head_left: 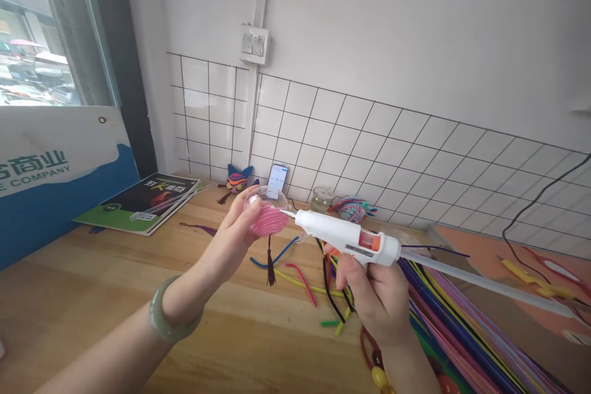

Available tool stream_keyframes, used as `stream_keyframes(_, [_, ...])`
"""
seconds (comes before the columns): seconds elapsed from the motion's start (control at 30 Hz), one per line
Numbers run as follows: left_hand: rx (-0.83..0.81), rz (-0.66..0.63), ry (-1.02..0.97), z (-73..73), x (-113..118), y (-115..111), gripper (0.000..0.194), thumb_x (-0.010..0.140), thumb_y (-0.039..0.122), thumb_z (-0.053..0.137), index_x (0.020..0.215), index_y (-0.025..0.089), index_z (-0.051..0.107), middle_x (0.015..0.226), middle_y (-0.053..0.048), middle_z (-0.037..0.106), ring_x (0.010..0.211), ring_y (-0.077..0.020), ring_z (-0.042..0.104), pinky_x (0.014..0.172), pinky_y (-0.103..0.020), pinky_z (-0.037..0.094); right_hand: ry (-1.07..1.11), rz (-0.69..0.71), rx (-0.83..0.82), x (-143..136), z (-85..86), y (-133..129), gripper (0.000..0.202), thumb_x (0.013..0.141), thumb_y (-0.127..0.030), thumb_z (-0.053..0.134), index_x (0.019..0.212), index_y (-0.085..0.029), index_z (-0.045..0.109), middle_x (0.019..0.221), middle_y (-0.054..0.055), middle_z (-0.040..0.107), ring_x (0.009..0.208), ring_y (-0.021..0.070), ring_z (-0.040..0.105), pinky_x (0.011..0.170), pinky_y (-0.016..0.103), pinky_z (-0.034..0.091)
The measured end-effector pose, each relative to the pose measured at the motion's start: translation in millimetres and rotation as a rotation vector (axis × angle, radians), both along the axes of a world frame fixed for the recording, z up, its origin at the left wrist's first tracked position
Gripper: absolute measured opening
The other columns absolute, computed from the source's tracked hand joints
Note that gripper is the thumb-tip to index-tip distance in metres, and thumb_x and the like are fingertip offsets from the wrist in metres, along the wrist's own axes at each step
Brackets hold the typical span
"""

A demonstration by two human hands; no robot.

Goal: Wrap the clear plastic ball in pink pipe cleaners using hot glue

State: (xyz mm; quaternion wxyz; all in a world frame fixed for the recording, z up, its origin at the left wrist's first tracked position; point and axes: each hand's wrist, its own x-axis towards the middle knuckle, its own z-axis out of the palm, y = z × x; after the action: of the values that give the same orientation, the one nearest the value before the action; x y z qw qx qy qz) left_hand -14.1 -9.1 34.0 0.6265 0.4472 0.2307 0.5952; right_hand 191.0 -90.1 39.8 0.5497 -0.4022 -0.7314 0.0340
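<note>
While the left hand (236,226) pinches the clear-topped pink ball (268,221) just left of the frame's center, thumb across its near left side and the other fingers mostly tucked out of sight behind it, a dark tassel (270,268) dangles below, clear of the fingertips. Right of center, the right hand (375,300) is wrapped around the handle of a white glue gun (335,231), nozzle pointing left with its tip right at the pink part's right edge, though honestly I can't tell if they're touching or if the trigger's squeezed.
</note>
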Motion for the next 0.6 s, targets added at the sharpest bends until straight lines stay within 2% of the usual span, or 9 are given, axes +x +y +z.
stream_keyframes(0.1, [0.010, -0.012, -0.005, 0.5, 0.1, -1.5, 0.052, 0.084, 0.042, 0.069, 0.129, 0.024, 0.051, 0.120, -0.008, 0.061, 0.108, -0.0255, 0.060, 0.087, -0.039, 0.050, -0.082, -0.057, 0.045, 1.1, 0.8, 1.0, 0.017, 0.096, -0.026, 0.051, 0.090, -0.018, 0.064, 0.054, -0.004, 0.051, 0.047, 0.0127, 0.049, 0.051, 0.027, 0.043])
stream_keyframes(0.33, [0.108, 0.044, 0.104, -10.4, -2.3, 1.3, 0.053, 0.087, 0.042, 0.066, 0.134, 0.030, 0.046, 0.130, -0.007, 0.058, 0.122, -0.0285, 0.052, 0.098, -0.043, 0.046, -0.114, -0.123, 0.059, 2.9, -3.7, 0.5, 0.014, 0.094, -0.027, 0.054, 0.093, -0.018, 0.065, 0.055, -0.004, 0.050, 0.047, 0.0133, 0.051, 0.050, 0.027, 0.045])
stream_keyframes(0.5, [0.154, 0.080, 0.152, -12.4, -2.0, 1.1, 0.052, 0.088, 0.043, 0.065, 0.134, 0.030, 0.045, 0.134, -0.007, 0.057, 0.130, -0.0285, 0.048, 0.109, -0.045, 0.036, -0.169, -0.140, 0.102, 2.9, -0.5, 1.6, 0.015, 0.094, -0.026, 0.053, 0.094, -0.018, 0.066, 0.073, 0.004, 0.067, 0.066, 0.0188, 0.065, 0.063, 0.031, 0.054])
stream_keyframes(0.6, [0.155, 0.091, 0.166, -10.7, -1.7, 0.2, 0.054, 0.088, 0.044, 0.066, 0.135, 0.029, 0.045, 0.138, -0.008, 0.055, 0.132, -0.0293, 0.046, 0.110, -0.046, 0.035, -0.209, -0.156, 0.142, 2.9, 1.5, 2.9, 0.015, 0.093, -0.025, 0.054, 0.099, -0.018, 0.065, 0.083, 0.006, 0.071, 0.075, 0.0204, 0.069, 0.068, 0.030, 0.055])
